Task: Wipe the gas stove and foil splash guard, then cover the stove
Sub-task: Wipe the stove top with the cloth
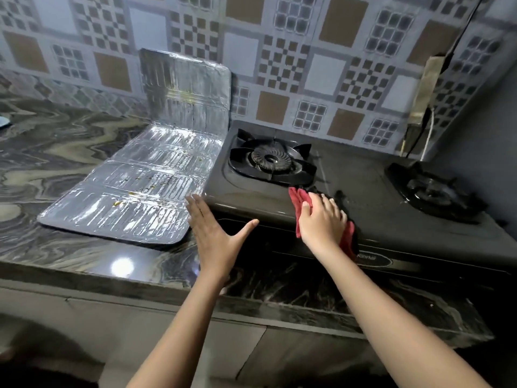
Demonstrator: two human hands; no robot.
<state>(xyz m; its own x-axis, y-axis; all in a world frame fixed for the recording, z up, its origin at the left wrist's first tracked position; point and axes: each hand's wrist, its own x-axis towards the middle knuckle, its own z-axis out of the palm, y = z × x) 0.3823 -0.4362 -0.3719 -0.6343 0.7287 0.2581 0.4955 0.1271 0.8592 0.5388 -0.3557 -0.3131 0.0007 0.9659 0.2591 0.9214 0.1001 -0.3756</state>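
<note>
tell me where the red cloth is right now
In the head view, the red cloth lies under the right hand on the front of the gas stove top, between the left burner and the right burner.

checkered tile wall point(282, 60); marbled stone counter point(56, 152), glossy light glare.

Foil splash guard point(145, 175) left of gas stove point(363, 191), cloth point(299, 204) on stove front

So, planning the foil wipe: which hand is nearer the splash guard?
Left. Left hand is beside the splash guard; right hand presses a red cloth on the stove.
</note>
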